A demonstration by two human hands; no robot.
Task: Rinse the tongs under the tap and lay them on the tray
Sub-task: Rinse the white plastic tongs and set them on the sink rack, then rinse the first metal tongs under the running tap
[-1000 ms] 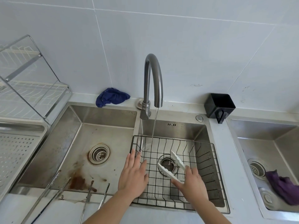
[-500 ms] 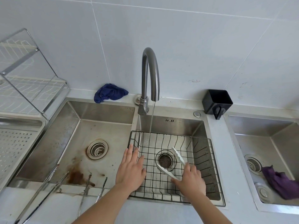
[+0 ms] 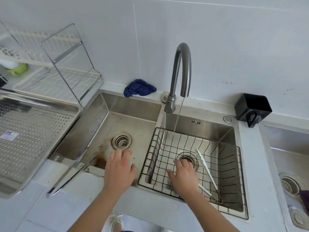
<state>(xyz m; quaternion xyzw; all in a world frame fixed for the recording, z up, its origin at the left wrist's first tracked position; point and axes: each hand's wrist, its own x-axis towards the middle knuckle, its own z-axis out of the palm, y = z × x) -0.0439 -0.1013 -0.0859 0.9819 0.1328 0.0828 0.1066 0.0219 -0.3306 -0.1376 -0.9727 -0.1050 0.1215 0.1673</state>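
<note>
Grey worktop (image 3: 50,208) and pale wall tiles frame a steel double sink, and the tap (image 3: 175,77) at its back is running, a thin stream of water (image 3: 177,119) falling into the wire basket (image 3: 232,173) that sits in the basin straight below it. White tongs (image 3: 206,166) lie on the basket floor, below the tap and a little to its right, clear of the stream; no fingers are round them. Over the basket hovers the right hand (image 3: 184,176), palm down with its fingers loosely spread, one arm of the tongs running out from under its wrist side; whether skin touches plastic I cannot tell. Below and to the left of the tap, the left hand (image 3: 119,169) hangs over the front of the other basin, fingers relaxed and empty. Further left again, metal tongs (image 3: 70,171) rest across the sink's front edge, untouched. Far to the tap's left, the perforated steel tray (image 3: 33,139) has no tongs on it. To my eye the laying-down is wholly undone, and nothing here shows whether the white pair is properly rinsed yet.
</note>
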